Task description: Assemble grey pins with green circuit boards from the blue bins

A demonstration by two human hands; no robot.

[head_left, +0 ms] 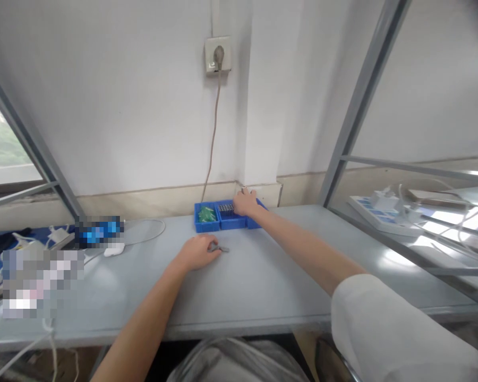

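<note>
My left hand rests on the grey table with its fingers curled round a small grey tool, whose end sticks out to the right. My right hand reaches over the blue bins at the back of the table, fingers bent; whether they hold anything is too small to tell. Green pieces lie in the left blue bin. In the middle blue bin stands a block of small dark and silvery parts, just left of my right hand. The right blue bin is partly hidden by my right hand and wrist.
A white cable and a white adapter lie on the left, near blurred items. A wall socket holds a plug whose cord hangs behind the bins. Grey metal frame bars rise on both sides. Power strips lie at the right.
</note>
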